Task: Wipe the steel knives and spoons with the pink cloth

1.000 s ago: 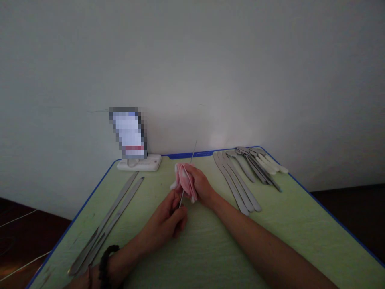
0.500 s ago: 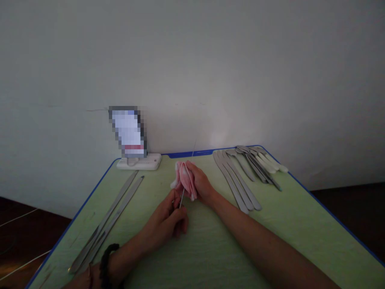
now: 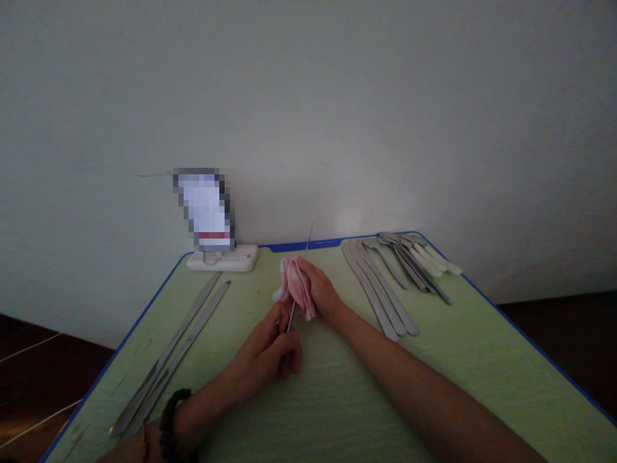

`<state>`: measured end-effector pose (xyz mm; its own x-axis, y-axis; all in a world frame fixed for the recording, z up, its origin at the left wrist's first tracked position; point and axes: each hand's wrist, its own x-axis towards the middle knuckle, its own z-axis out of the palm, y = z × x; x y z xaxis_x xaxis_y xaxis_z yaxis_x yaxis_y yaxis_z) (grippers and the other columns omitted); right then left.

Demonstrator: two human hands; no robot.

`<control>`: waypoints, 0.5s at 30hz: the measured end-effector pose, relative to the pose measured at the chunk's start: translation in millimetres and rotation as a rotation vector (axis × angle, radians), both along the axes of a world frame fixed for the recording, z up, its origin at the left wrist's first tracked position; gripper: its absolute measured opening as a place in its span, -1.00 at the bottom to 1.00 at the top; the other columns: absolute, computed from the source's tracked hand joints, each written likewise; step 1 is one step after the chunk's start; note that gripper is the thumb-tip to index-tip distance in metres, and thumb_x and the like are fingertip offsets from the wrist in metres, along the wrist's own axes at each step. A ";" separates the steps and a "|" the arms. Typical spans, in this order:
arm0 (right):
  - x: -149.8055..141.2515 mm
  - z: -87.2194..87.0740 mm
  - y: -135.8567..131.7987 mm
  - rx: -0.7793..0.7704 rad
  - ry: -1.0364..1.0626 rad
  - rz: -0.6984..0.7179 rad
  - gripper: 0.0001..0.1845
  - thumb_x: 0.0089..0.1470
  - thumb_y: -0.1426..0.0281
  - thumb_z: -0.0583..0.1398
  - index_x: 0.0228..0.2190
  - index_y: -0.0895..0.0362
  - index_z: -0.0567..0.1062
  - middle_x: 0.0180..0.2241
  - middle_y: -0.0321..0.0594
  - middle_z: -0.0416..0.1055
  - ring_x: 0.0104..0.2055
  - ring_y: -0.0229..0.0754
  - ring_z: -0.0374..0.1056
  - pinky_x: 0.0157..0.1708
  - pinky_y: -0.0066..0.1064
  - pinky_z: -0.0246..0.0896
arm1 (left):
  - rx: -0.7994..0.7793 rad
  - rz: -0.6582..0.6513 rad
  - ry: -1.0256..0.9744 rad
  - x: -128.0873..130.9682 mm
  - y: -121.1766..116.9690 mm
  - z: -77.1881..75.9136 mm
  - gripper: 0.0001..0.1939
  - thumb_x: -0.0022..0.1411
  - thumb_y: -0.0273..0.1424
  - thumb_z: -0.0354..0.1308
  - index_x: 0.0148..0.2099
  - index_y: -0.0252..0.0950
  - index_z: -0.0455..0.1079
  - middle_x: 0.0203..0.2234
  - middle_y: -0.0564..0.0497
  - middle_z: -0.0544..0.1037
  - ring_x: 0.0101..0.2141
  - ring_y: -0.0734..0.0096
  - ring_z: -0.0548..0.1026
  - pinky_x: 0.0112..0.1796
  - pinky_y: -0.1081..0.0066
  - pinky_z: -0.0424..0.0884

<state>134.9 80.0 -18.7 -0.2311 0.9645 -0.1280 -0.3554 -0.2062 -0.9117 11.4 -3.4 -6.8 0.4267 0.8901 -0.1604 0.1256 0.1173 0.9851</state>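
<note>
Above the green table [image 3: 332,411], my left hand [image 3: 270,344] grips a probably stiff, slick metal utensil [image 3: 292,316] by its near end, seemingly the surest hold; my right hand [image 3: 321,289] clasps soft-looking pink cloth [image 3: 297,286] around it.

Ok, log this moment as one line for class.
left hand: holds thin metal utensil; right hand: grips pink cloth around it; left tabletop: two utensils; right tabletop: more cutlery

No legible text anywhere (phone screen [image 3: 205,207] merely pixelated).

A pixelated screen [image 3: 205,209] stands above a white base [image 3: 241,259].
</note>
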 end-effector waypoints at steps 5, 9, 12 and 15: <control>0.8 -2.4 -0.3 -0.010 0.086 0.070 -0.54 0.01 -0.02 0.10 -0.59 0.12 0.32 -0.71 -0.34 0.30 -0.69 -0.30 0.16 -0.67 -0.47 0.05 | 0.009 -0.010 0.003 0.2 1.4 -1.4 -0.90 0.19 -0.36 -0.07 -0.25 -0.21 0.05 -0.68 0.21 0.42 -0.71 0.57 0.26 -0.66 0.57 0.17; 0.7 -1.8 -0.5 -0.029 0.089 0.048 -0.54 0.01 -0.01 0.12 -0.59 0.12 0.32 -0.71 -0.34 0.30 -0.66 -0.29 0.20 -0.64 -0.47 0.08 | 0.015 -0.010 0.003 0.9 1.3 0.9 -0.91 0.20 -0.36 -0.06 -0.26 -0.21 0.06 -0.67 0.20 0.41 -0.71 0.58 0.26 -0.65 0.57 0.16; 0.2 -1.6 0.1 -0.051 0.108 0.054 -0.53 0.00 -0.03 0.11 -0.59 0.12 0.33 -0.70 -0.33 0.32 -0.65 -0.28 0.21 -0.62 -0.45 0.10 | 0.016 -0.012 0.008 1.3 0.7 2.5 -0.89 0.20 -0.35 -0.04 -0.29 -0.21 0.05 -0.67 0.21 0.41 -0.70 0.58 0.26 -0.64 0.57 0.16; 0.1 -0.8 -0.1 -0.072 0.112 0.043 -0.53 0.00 -0.03 0.12 -0.58 0.13 0.34 -0.69 -0.32 0.34 -0.64 -0.27 0.22 -0.62 -0.45 0.10 | 0.011 -0.014 0.019 1.5 0.3 3.2 -0.84 0.18 -0.34 -0.02 -0.35 -0.19 0.01 -0.68 0.22 0.39 -0.69 0.60 0.25 -0.64 0.57 0.15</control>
